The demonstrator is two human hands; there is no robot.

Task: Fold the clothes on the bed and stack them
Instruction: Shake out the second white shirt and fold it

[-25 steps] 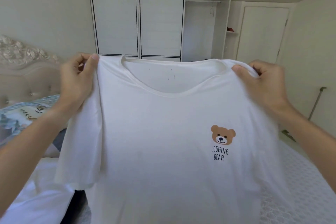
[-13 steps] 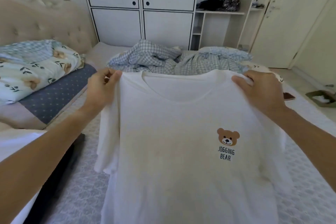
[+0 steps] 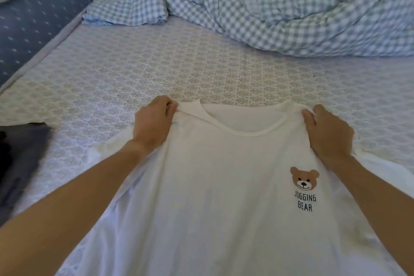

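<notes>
From my feed, closest to the camera is the white t-shirt (image 3: 224, 197), soft thin cotton, smooth across the chest with a ribbed round collar. It's front side up, and the small brown bear print (image 3: 304, 179) with "JOGGING BEAR" under it reads upright to me. Its long axis runs straight away from the camera, collar at the far end, hem running off the bottom of the frame. It's spread over the near part of the bed, though I can't tell if the shoulders are fully down on the mattress.

Both forearms reach forward over the shirt, 1 per shoulder. The left hand (image 3: 154, 122) is curled knuckles up, fingers bunching the left shoulder seam right by the collar. The right hand (image 3: 329, 134) does the same on the right shoulder, thumb tucked on top of the fabric. So both are pinched closed on cloth.

Off to the left there's a dark garment (image 3: 20, 163), blurry. Past the collar is the bare mattress pad (image 3: 201, 63), quilted with a pale lattice pattern. Furthest out, a crumpled blue-and-white gingham duvet (image 3: 291, 6) is heaped up, and a navy dotted pillow (image 3: 33, 22) sits far left.
</notes>
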